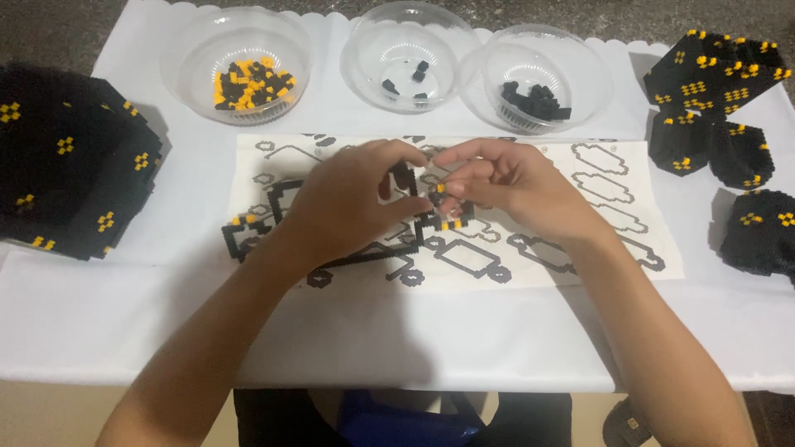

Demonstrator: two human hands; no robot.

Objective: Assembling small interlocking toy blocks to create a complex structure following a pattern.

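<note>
My left hand [352,199] and my right hand [505,182] meet over a white instruction sheet [621,223] printed with outline shapes. Between the fingertips sits a small black and yellow brick assembly [443,213], resting on the sheet. My left thumb and fingers pinch its black frame part; my right fingertips press a tiny yellow piece at its top. More of the black frame [240,236], with a yellow spot, shows to the left, partly hidden under my left hand.
Three clear bowls stand at the back: one with yellow and black bricks [240,70], one with a few black bricks [411,58], one with more black bricks [537,83]. Built black and yellow blocks sit at the left [70,161] and right [716,99]. A white cloth [397,331] covers the table.
</note>
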